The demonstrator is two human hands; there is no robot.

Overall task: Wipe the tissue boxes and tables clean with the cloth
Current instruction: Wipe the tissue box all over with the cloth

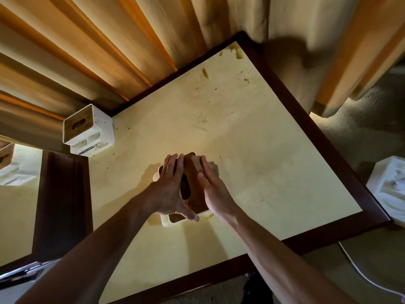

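Head view: my left hand (pixel 169 189) lies spread flat on the tissue box (pixel 192 194) at table (pixel 252 150) centre. My right hand (pixel 213 189), fingers straight and together, presses the cloth (pixel 210 166) on the box's 1 o'clock edge. A second tissue box (pixel 88 130) stands at 10 o'clock, brown stains (pixel 205 73) at 12.

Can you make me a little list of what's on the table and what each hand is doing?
table: cream top, dark wooden rim, brown stains near the far corner
near tissue box: under both hands, brown top
far tissue box: at the table's left corner, untouched
cloth: crumpled beneath the right fingers
left hand: fingers straight, steadying the near box
right hand: pressing the cloth on the box
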